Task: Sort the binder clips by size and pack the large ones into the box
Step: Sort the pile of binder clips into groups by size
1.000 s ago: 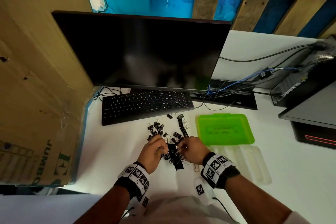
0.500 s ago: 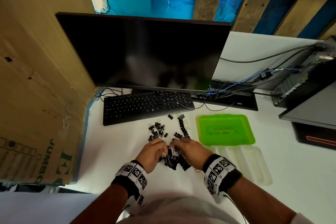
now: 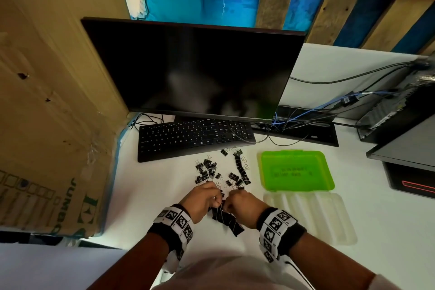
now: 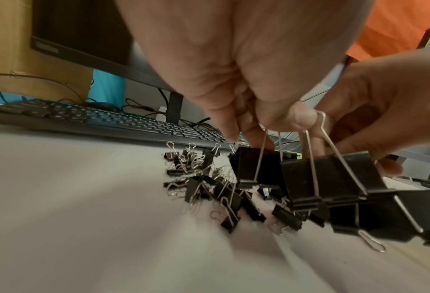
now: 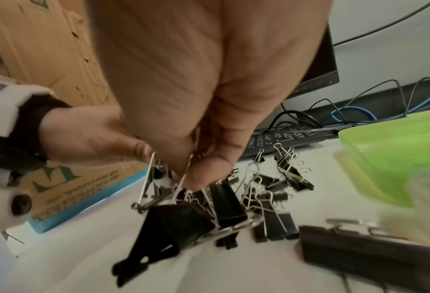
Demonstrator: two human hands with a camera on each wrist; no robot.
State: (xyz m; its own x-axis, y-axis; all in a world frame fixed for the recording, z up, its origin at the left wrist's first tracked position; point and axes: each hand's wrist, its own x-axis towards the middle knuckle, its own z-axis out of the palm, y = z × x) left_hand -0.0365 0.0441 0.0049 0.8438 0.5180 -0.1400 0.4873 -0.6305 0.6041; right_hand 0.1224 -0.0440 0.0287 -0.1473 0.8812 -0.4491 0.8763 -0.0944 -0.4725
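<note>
Both hands' fingers [image 4: 294, 119] pinch large binder clips [image 4: 322, 174] over white desk [image 3: 150, 195] before monitor [image 3: 188, 70].

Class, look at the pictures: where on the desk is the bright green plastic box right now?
In the head view, the bright green plastic box sits on the white desk, right of the scattered small black binder clips, near the black keyboard.
</note>
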